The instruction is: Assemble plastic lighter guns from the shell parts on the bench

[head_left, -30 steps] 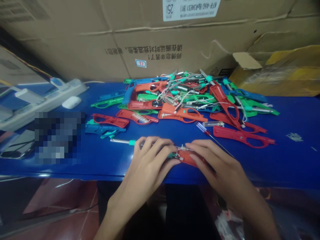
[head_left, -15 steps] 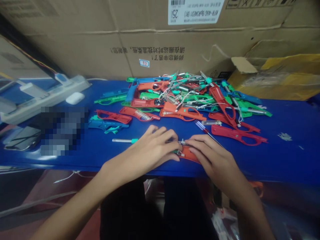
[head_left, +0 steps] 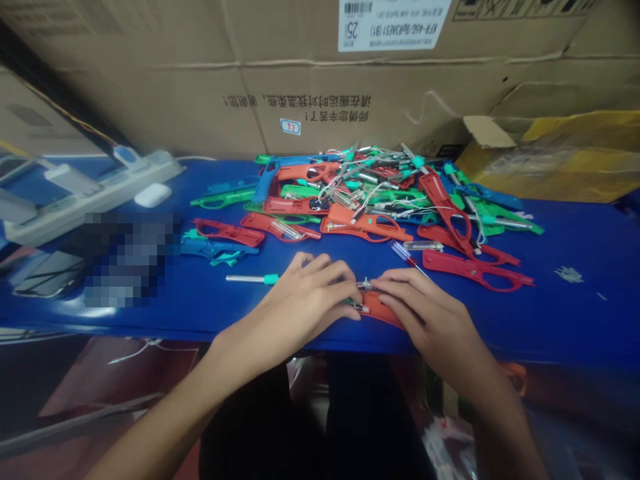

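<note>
Both my hands rest on one orange plastic lighter shell (head_left: 381, 308) that lies near the front edge of the blue table (head_left: 575, 313). My left hand (head_left: 307, 297) presses its fingers down on the shell's left end, where a metal tube with a teal collar (head_left: 253, 279) sticks out to the left. Fingers of my right hand (head_left: 427, 313) are closed on the shell's right part, pinching small metal and wire bits at the middle (head_left: 364, 285). Most of the shell is hidden under my fingers.
A heap of red, green and blue shells with wires and metal tubes (head_left: 380, 200) lies behind my hands. A red-handled screwdriver (head_left: 407, 257) lies just beyond my right hand. A power strip (head_left: 95, 193) and white earbud case (head_left: 153, 195) sit left. Cardboard boxes (head_left: 320, 80) stand behind.
My hands stay on the orange shell with only small finger shifts. The view has tilted and moved slightly, so the table sits a little higher than one second ago.
</note>
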Demonstrator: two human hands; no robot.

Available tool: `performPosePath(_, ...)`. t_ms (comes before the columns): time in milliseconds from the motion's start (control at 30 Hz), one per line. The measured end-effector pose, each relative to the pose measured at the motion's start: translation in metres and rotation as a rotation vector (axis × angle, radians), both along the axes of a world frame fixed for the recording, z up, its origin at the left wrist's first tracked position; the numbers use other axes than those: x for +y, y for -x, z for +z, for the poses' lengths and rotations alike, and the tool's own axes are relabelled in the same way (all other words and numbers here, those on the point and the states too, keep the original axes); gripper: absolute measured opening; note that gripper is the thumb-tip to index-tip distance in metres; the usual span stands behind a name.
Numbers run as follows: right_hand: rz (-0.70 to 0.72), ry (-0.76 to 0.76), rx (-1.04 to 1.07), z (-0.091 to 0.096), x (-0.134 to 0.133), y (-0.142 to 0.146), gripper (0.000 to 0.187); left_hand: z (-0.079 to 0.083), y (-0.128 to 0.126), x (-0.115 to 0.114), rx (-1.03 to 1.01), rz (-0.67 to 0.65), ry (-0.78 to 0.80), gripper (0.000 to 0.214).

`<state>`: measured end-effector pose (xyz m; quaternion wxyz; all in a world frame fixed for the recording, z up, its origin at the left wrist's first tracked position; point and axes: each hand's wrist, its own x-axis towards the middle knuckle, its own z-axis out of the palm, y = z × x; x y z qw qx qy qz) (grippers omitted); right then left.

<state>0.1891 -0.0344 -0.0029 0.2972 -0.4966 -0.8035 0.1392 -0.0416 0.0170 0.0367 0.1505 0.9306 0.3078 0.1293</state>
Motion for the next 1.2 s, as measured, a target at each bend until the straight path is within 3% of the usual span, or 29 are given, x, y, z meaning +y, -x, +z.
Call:
performPosePath(333, 0.009, 0.032, 0.064, 0.008, -0.003, 0.001, 0.026, -0.017, 0.001, -0.015, -0.111, 0.087, -0.175, 0.02)
performPosePath(567, 0.0, 0.031, 0.092, 0.01, -0.003, 0.001, 0.027, -0.022, 0.003, -0.019, -0.168, 0.132, -0.095, 0.024)
performPosePath(1033, 0.028, -0.041, 0.175, 0.007, -0.003, 0.0, 0.023, -0.02, 0.003, -0.019, -0.191, 0.109, -0.091, 0.021)
performPosePath(1200, 0.02, -0.064, 0.177, 0.008, -0.003, 0.001, 0.022, -0.023, 0.001, -0.02, -0.227, 0.191, -0.29, 0.014)
